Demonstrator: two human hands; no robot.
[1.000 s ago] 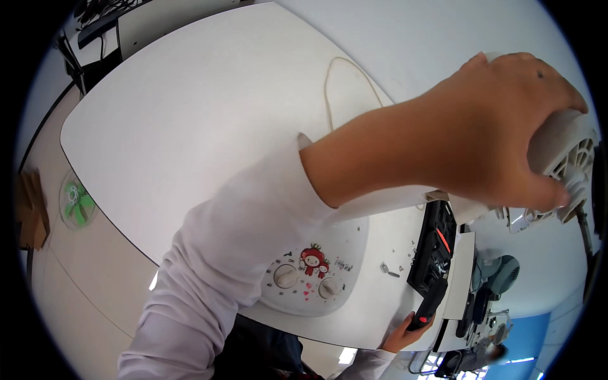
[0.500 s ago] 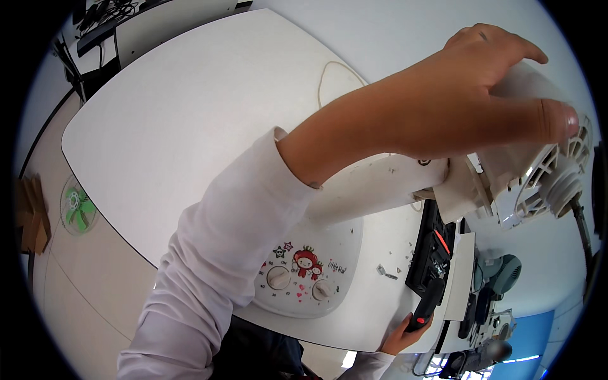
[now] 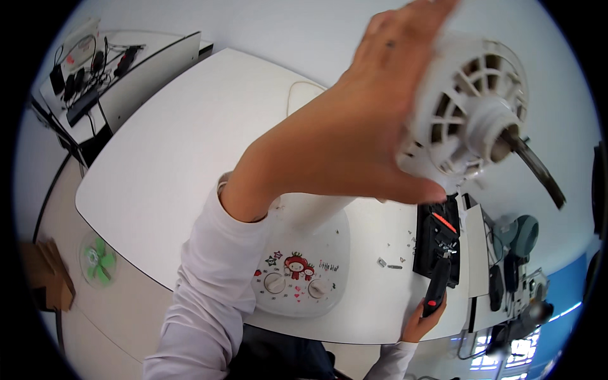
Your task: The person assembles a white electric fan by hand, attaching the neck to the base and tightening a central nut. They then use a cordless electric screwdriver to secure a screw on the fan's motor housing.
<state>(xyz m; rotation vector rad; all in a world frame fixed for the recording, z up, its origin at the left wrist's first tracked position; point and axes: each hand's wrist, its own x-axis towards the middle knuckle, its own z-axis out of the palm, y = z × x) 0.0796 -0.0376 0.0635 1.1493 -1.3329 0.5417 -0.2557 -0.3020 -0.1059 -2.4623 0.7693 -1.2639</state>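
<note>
White table [image 3: 164,190]. Upon it, one pale fan [image 3: 337,250]: broad base, two knobs [image 3: 274,283], column [image 3: 320,212]. Condition, as judged: part-stripped — blade and front guard off, slotted motor housing apparently whole and in place.

Green fan blade [image 3: 100,261] in round frame: on the floor, left; whether it belongs here cannot be told.

Black tool case [image 3: 437,237], open: right of the base.

Motor head [image 3: 465,117]: raised over the table, join to column hidden.

Left hand [image 3: 373,111]: spread wide against the head, thumb along its lower edge — whether it grips cannot be told.

Right hand [image 3: 423,324]: closed round a black hand tool [image 3: 437,288], its front end by the case.

Shaft [image 3: 537,168]: bare, jutting from the hub.

Metal pieces [image 3: 394,266]: loose, between base and case.
</note>
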